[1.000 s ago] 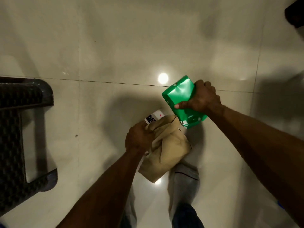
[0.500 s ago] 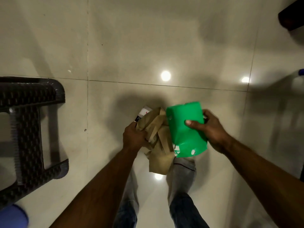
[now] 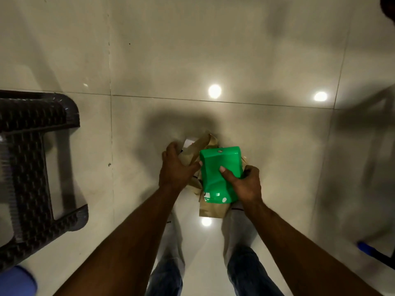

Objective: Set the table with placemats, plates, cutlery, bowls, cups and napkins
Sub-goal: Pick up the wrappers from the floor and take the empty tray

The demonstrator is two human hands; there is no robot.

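Observation:
A shiny green packet (image 3: pixel 218 174) is held upright in front of me, over a crumpled brown paper bag (image 3: pixel 211 207). My right hand (image 3: pixel 243 184) grips the packet from the right, thumb across its front. My left hand (image 3: pixel 175 167) holds the bag's upper left edge, its thumb touching the packet's left side. A white label (image 3: pixel 189 142) peeks out behind the bag's top. The bag's inside is hidden.
A dark woven-pattern plastic stool (image 3: pixel 32 167) stands at the left on the glossy tiled floor (image 3: pixel 213 50). A blue object (image 3: pixel 17 280) shows at the bottom left, another blue bit (image 3: pixel 366 247) at the right. My feet and jeans are below the bag.
My right hand has brought the green packet down and leftward, from beside the bag to in front of it. My left hand has shifted on the bag, thumb reaching the packet.

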